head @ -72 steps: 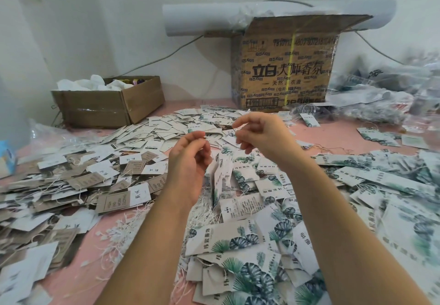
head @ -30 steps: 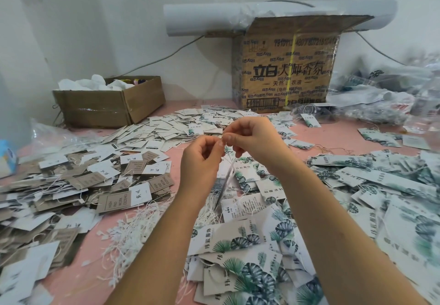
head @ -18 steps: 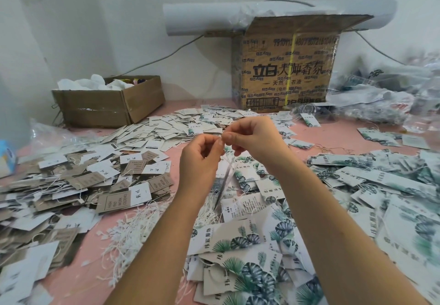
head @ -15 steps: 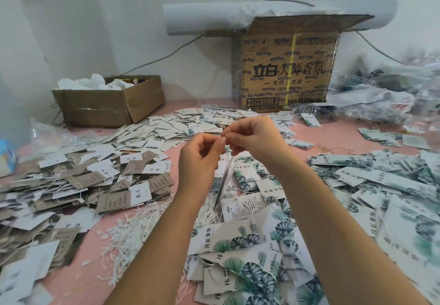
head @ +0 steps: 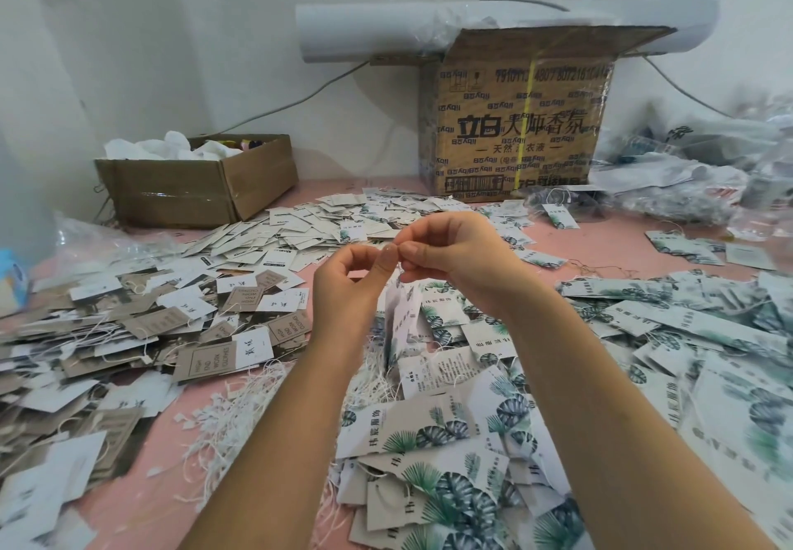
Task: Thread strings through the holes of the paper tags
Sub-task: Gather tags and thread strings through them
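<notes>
My left hand (head: 349, 288) and my right hand (head: 461, 260) meet in mid-air above the table, fingertips touching. Both pinch a thin white string (head: 399, 268) at the top of a white paper tag (head: 403, 315) that hangs edge-on below the fingers. A loose pile of white strings (head: 240, 412) lies on the pink table under my left forearm. Leaf-printed tags (head: 433, 438) are heaped under my right forearm and off to the right.
Brown and white tags (head: 128, 326) cover the left side of the pink table (head: 600, 245). A low open cardboard box (head: 193, 189) stands at the back left, a tall printed carton (head: 515, 129) at the back centre. Plastic bags (head: 708, 172) fill the back right.
My hands were apart with the string stretched between them; they have come together and dropped slightly. The tag now hangs from the string under my fingertips.
</notes>
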The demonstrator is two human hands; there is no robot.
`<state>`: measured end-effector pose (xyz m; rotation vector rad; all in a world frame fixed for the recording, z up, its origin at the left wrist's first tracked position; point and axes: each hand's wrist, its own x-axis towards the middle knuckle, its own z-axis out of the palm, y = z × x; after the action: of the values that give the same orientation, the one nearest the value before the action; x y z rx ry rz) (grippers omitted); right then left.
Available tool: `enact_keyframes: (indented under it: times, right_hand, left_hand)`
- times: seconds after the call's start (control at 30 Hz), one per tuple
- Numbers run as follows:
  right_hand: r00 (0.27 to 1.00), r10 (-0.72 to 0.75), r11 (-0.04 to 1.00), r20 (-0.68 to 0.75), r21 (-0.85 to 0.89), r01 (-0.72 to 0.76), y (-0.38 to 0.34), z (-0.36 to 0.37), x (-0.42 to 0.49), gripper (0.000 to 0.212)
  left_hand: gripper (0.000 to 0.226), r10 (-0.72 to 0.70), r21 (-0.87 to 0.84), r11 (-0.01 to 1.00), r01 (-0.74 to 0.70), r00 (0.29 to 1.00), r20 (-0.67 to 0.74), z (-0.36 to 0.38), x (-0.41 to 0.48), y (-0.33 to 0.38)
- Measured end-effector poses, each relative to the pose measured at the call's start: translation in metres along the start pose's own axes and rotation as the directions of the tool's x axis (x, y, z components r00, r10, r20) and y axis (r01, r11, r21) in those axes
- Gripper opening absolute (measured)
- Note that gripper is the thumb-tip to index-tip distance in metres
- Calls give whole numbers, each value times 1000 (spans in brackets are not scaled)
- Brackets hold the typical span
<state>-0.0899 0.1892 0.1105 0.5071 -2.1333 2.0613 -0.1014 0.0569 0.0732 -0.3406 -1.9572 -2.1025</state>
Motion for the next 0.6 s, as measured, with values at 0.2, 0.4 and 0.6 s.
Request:
enact_keyframes:
  times: [0.2,0.4,0.6]
  right_hand:
    - [1000,27,994,-2,-103,-27,0,6,0,20]
    - [987,3,998,-162,67,8,-7,4,2,21]
    - [965,-83,965,-248,221,140,-13,-1,0,18]
  left_hand:
    - [57,-160,5,987,161,981,111,0,0,-1]
    - [71,-167,318,948,31,897,408,-2,-1,-4]
    - [36,-9,388,915,-112,955,297,-6,4,-12]
